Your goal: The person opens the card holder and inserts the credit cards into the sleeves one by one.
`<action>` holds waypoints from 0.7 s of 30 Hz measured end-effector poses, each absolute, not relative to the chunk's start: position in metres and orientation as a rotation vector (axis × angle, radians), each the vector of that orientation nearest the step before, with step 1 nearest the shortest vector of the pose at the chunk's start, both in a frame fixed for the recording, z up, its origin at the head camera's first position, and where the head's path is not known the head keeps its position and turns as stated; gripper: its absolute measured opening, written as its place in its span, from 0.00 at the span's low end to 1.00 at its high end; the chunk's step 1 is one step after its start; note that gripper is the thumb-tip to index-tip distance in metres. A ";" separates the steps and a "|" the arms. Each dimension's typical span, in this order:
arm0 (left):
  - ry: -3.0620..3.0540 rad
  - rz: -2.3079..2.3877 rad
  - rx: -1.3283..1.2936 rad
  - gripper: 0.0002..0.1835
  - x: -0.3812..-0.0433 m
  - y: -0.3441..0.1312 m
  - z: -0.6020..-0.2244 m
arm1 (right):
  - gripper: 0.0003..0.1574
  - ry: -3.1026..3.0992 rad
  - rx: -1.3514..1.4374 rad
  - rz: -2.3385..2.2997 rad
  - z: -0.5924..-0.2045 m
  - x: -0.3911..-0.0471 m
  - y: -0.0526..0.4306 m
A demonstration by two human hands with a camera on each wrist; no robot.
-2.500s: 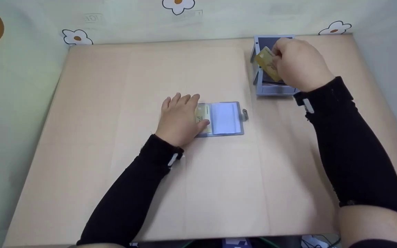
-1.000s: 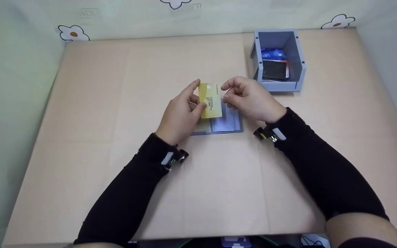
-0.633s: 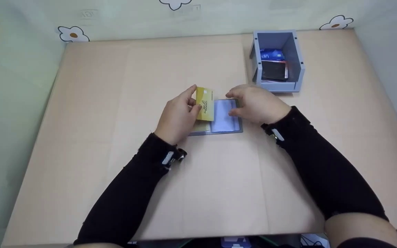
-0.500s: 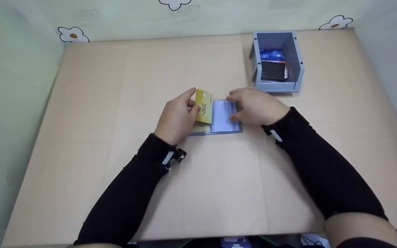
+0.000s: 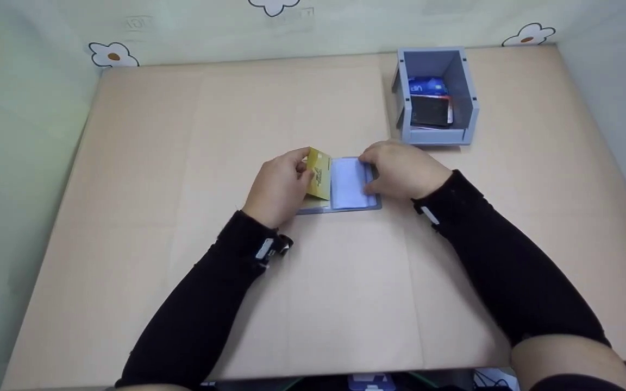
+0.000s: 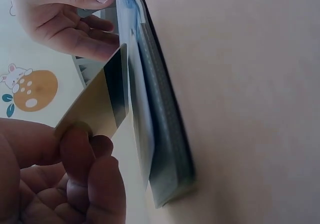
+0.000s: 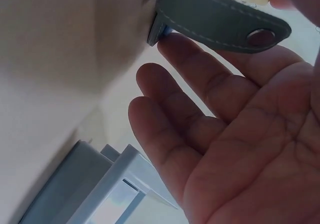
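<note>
My left hand [image 5: 275,190] pinches a yellow card [image 5: 319,176] between thumb and fingers, tilted over the left side of a card holder [image 5: 350,184]. The holder lies unfolded on the table, its right side showing a pale clear sleeve. From the left wrist, the card [image 6: 97,101] slants with one edge close to the sleeves of the thick grey-green holder [image 6: 165,129]. My right hand [image 5: 408,171] touches the holder's right side with index finger and thumb. The right wrist view shows its fingers [image 7: 175,119] extended beneath the stitched snap strap [image 7: 220,26].
A grey plastic bin [image 5: 438,137] stands at the back right of the table, behind my right hand. In it lie a blue card [image 5: 427,86] marked VIP and a black card [image 5: 430,111]. Patterned fabric walls [image 5: 204,32] border the table.
The yellow card came from the bin in my right hand and passed to my left hand. Since then it has come down over the holder's left side, while my right hand settled on the right side.
</note>
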State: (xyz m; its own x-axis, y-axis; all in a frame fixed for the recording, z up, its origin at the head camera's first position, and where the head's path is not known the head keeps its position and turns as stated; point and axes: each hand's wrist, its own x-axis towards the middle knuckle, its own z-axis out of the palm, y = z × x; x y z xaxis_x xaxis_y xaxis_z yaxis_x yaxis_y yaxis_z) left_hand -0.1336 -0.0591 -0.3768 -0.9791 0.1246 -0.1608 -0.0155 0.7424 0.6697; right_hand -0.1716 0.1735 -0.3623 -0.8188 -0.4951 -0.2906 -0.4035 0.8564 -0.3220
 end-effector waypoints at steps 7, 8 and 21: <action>2.722 1.000 0.098 0.27 -0.133 -0.058 -0.375 | 0.37 2.688 -0.736 -0.371 -0.363 -0.171 0.175; 2.717 0.991 0.101 0.26 -0.133 -0.058 -0.375 | 0.37 2.691 -0.746 -0.374 -0.363 -0.171 0.175; 2.707 0.930 0.161 0.27 -0.132 -0.057 -0.376 | 0.38 2.686 -0.723 -0.356 -0.363 -0.171 0.173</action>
State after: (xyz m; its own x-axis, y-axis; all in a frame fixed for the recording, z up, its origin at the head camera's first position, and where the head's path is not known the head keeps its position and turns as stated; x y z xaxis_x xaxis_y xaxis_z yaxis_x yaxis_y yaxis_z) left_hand -0.1322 -0.0571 -0.3755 -0.9563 0.1922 -0.2203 0.0162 0.7873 0.6164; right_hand -0.1708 0.1734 -0.3632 -0.8143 -0.5221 -0.2538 -0.4380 0.8395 -0.3216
